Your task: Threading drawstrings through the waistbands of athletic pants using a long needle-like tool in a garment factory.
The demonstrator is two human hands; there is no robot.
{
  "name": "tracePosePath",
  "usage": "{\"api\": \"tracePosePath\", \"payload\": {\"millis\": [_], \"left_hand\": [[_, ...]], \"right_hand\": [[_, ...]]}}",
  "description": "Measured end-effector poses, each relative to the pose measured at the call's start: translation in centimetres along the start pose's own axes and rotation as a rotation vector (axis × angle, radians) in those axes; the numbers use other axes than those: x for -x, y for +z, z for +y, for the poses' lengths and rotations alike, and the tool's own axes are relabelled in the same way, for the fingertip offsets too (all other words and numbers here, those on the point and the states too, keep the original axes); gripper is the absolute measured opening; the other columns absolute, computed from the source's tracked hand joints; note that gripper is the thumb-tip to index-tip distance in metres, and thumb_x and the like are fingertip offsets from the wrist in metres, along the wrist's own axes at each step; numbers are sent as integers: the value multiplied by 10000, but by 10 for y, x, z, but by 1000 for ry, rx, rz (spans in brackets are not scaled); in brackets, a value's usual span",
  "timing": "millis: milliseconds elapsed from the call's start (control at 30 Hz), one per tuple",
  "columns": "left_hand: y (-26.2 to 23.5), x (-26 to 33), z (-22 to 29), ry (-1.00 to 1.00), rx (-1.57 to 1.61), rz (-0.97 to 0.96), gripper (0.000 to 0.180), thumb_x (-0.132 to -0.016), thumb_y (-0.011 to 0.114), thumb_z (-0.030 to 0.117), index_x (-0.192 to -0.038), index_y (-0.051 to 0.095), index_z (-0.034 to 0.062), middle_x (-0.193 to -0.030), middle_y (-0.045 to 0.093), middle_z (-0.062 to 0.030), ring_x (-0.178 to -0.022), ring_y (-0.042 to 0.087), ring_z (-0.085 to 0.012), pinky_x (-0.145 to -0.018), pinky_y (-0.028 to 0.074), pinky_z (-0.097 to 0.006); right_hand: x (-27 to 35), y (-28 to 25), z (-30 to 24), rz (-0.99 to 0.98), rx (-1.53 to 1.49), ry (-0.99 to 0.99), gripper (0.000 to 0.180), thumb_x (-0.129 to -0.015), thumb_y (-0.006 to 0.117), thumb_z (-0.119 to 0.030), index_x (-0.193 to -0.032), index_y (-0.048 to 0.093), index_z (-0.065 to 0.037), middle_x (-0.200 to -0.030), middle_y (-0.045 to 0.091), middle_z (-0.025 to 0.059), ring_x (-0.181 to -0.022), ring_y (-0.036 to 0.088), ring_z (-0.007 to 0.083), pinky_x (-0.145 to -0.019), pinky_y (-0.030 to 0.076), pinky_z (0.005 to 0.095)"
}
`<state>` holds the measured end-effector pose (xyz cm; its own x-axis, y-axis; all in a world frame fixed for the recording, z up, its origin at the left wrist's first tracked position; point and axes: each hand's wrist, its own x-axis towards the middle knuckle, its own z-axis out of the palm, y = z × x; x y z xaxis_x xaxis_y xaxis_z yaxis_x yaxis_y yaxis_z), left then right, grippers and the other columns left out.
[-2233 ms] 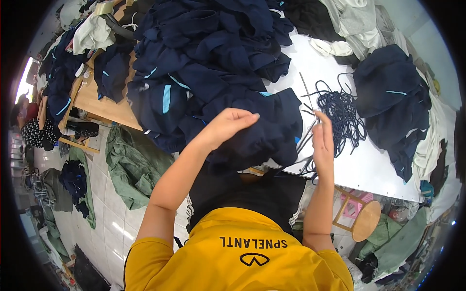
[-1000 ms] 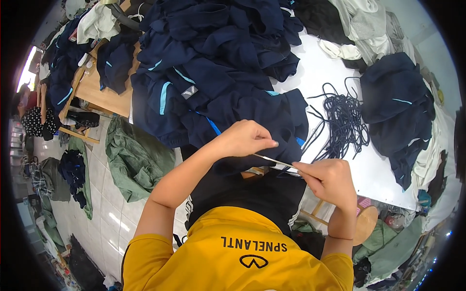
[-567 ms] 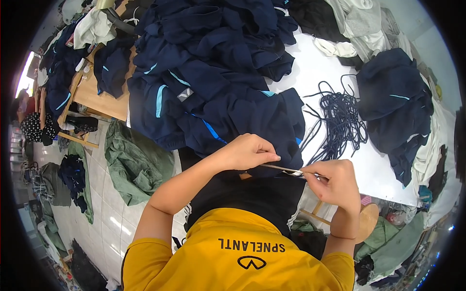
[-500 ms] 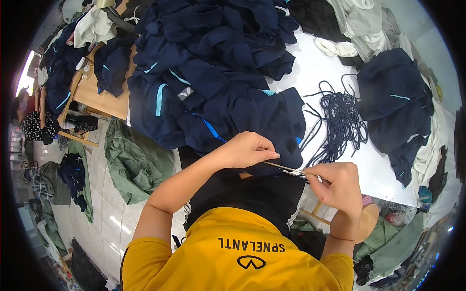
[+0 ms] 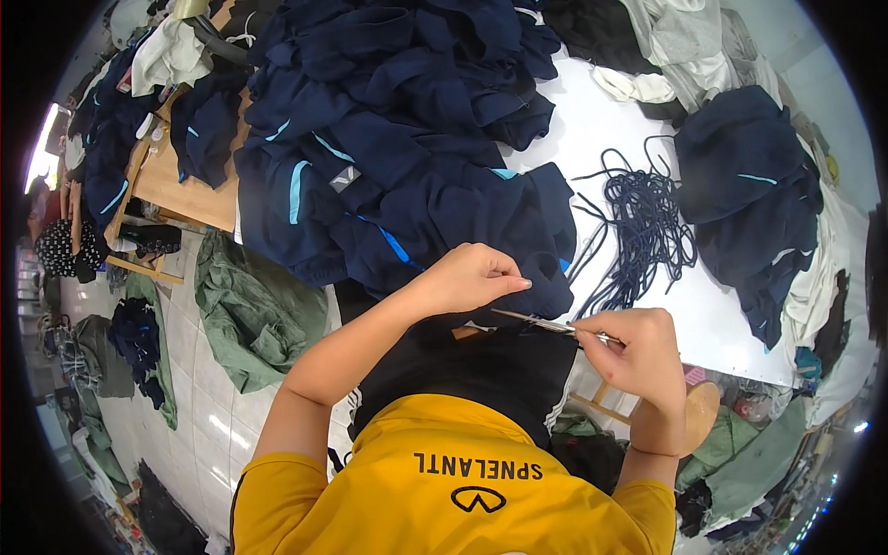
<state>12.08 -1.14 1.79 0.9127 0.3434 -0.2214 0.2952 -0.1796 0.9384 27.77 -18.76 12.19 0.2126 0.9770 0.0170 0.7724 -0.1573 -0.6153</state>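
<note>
A large heap of navy garments point(image 5: 379, 157) with light-blue stripes lies in front of me, its near edge hanging down to my lap. My left hand point(image 5: 476, 276) is at that near edge, thumb and fingers pinched together; what they hold, if anything, is too small to make out. In my right hand point(image 5: 634, 347) is a slim silver scissor-like tool point(image 5: 546, 324), its pointed end directed left, just below my left thumb. The fingers curl around its handle. Beneath the tool, a small tan-and-white patch point(image 5: 474, 330) shows against dark cloth over my lap.
Loose navy cords point(image 5: 643, 222) lie tangled on the white tabletop point(image 5: 592, 111), right of the heap. Beyond them is another navy garment point(image 5: 749, 176). A wooden table point(image 5: 199, 190) stands at left, with a green sack point(image 5: 254, 305) on the tiled floor. At far left a person point(image 5: 69, 236) is partly visible.
The tool's tip has shifted slightly left and sits a little apart from my left thumb. More of the tool and the tan-and-white patch show. Both hands have moved only slightly.
</note>
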Motion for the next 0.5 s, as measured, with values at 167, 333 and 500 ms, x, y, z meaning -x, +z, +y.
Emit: {"api": "tracePosePath", "payload": {"millis": [167,333,500], "left_hand": [[1,-1,3,-16,-34,13,284,-860,645,279,-832,685,0,-591,586,-101,-519,524,-172,-534,393,-298],[2,-3,4,-70,-88,17,250,-866,649,229,-868,669,-20,-643,613,-70,-573,517,-99,-569,417,-257],[4,-1,2,-61,-64,31,256,-862,653,235,-875,665,-21,-640,614,-77,-566,526,-116,-569,418,-262]], "right_hand": [[-4,2,2,-5,60,-14,79,-687,673,-65,-754,714,-57,-537,588,87,-395,509,169,-410,366,244],[-6,7,2,-51,132,-14,66,-695,668,-85,-741,715,-81,-533,590,72,-416,546,190,-419,391,262],[-4,4,-8,-47,206,-4,58,-727,643,-129,-696,689,-112,-517,580,73,-452,574,253,-437,428,322]]}}
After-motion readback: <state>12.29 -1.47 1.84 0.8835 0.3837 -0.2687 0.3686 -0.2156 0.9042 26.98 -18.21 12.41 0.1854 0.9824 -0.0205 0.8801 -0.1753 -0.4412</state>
